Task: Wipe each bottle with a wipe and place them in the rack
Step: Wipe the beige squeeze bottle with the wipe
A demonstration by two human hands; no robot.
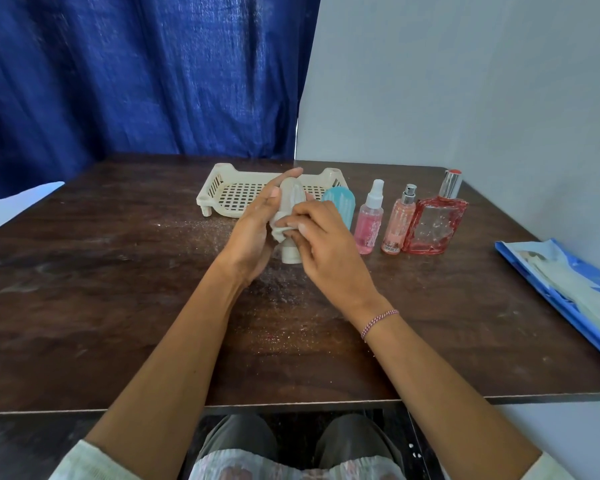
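Observation:
My left hand grips a whitish tube-shaped bottle upright above the table, cap end down. My right hand presses a crumpled white wipe against the bottle's side. Behind the hands sits the cream slotted rack, with nothing visible inside it. To the right stand a blue bottle, partly hidden by my right hand, a pink spray bottle, a slim pink perfume bottle and a wide red perfume bottle with a silver cap.
A blue pack of wipes lies at the table's right edge. The dark wooden table shows dust and specks near the middle. A blue curtain hangs behind, and a grey wall stands to the right.

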